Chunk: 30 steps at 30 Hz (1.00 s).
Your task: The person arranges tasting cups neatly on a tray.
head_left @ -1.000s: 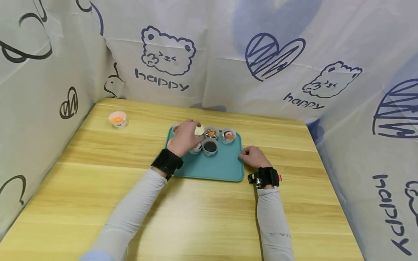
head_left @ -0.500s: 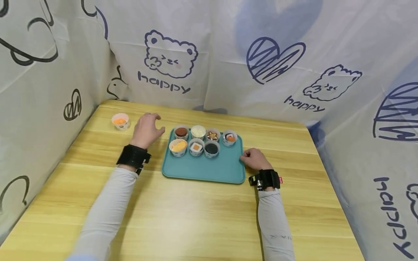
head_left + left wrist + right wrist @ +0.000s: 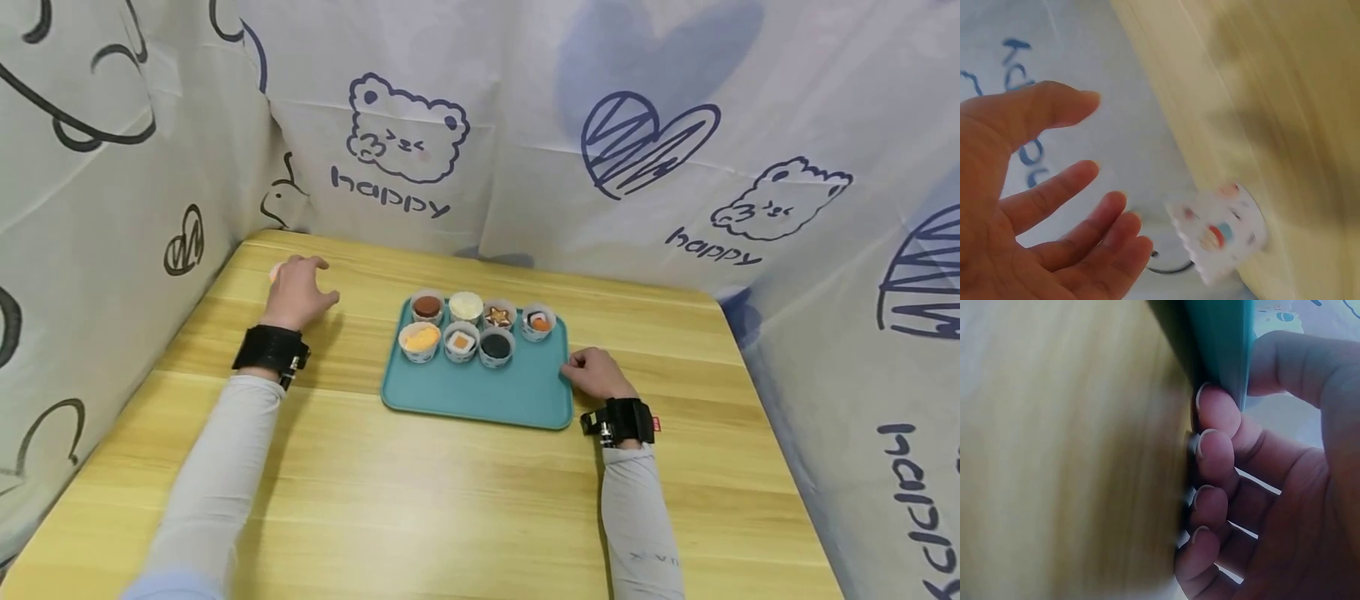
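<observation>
My left hand (image 3: pixel 295 293) hovers at the far left of the table, its fingers spread. It largely covers a small paper cup (image 3: pixel 274 272) in the head view. The left wrist view shows that printed cup (image 3: pixel 1222 231) apart from the fingertips, with nothing in the hand. My right hand (image 3: pixel 598 372) pinches the right rim of a teal tray (image 3: pixel 472 396). In the right wrist view the thumb lies on one face of the tray's edge (image 3: pixel 1219 337) and the index finger on the other.
Several paper cups stand on the tray's back half, among them a brown-filled cup (image 3: pixel 427 307), a yellow-filled cup (image 3: pixel 419 340), a black-filled cup (image 3: pixel 496 346) and a star-topped cup (image 3: pixel 498 316). A printed cloth (image 3: pixel 525 167) hangs behind the wooden table (image 3: pixel 420 500).
My left hand has moved from above the cups on the tray leftward to the lone cup. The right hand stays at the tray's rim. The head view has shifted slightly.
</observation>
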Tool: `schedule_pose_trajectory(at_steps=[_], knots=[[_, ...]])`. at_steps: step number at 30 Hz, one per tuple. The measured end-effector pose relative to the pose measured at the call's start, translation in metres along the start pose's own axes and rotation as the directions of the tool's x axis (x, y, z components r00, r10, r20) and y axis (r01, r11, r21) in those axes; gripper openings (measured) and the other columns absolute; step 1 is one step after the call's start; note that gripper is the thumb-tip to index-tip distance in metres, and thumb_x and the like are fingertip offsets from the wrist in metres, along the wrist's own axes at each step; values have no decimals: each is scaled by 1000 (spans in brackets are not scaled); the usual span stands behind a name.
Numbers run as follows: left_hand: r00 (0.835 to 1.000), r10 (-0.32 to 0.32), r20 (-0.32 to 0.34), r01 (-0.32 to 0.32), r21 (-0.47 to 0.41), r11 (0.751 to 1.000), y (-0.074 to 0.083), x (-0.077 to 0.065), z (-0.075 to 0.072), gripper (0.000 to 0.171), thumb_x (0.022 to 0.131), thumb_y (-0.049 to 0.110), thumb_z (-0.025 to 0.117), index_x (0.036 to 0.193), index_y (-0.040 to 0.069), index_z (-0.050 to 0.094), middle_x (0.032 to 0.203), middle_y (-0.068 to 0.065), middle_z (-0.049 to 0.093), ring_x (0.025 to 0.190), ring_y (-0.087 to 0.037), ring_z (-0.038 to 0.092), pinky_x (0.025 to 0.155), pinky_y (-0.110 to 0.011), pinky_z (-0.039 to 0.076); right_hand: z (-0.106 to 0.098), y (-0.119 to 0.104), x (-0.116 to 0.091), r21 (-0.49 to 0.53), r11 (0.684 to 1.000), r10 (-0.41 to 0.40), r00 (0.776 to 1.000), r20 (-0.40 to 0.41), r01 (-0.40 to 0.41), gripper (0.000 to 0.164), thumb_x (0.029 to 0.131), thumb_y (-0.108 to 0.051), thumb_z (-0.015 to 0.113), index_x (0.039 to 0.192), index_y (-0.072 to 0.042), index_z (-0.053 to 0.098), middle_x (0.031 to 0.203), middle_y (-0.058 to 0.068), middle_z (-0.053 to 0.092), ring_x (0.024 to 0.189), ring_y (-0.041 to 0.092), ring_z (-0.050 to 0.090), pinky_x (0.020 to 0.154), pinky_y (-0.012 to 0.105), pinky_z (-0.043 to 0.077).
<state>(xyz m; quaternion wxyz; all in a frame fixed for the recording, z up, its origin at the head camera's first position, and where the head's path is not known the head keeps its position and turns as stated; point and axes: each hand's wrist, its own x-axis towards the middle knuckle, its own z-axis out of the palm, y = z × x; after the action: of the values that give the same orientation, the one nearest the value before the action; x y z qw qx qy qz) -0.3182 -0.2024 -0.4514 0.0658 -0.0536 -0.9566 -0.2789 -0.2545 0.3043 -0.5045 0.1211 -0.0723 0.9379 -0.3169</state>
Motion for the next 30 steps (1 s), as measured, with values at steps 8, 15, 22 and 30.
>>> schedule_pose_trajectory(at_steps=[8,15,22,30], knots=[[988,-98,116,96,24,995,-29,22,-14,79,77,4,77,146,-10,40,141,-48,29,129,-67,27,101,-75,32,0,5,0,-1,1000,17,1000,4,-17,41,99,-22,58,62,-13,43,56,-3,33,50,14,35,57,27,32],[961,-144,236,131,69,989,-44,36,-17,91,83,13,75,154,-10,23,147,-50,19,133,-71,19,105,-77,25,-1,5,0,-3,1000,8,1000,-10,-8,41,99,-22,59,62,-13,44,56,-3,33,51,14,35,60,29,33],[988,-6,156,-12,116,993,-60,37,-5,32,79,2,58,103,-19,57,133,-39,52,121,-63,44,105,-70,33,0,1,2,-4,1000,-7,1000,-9,7,40,99,-20,59,62,-13,44,55,-3,33,51,15,35,60,30,33],[995,-3,104,-5,71,997,-62,37,5,48,77,2,62,120,-18,58,116,-40,59,111,-60,50,99,-66,39,0,5,3,-8,1000,0,1000,-13,0,40,98,-19,59,61,-13,43,55,-3,33,50,15,35,60,30,33]])
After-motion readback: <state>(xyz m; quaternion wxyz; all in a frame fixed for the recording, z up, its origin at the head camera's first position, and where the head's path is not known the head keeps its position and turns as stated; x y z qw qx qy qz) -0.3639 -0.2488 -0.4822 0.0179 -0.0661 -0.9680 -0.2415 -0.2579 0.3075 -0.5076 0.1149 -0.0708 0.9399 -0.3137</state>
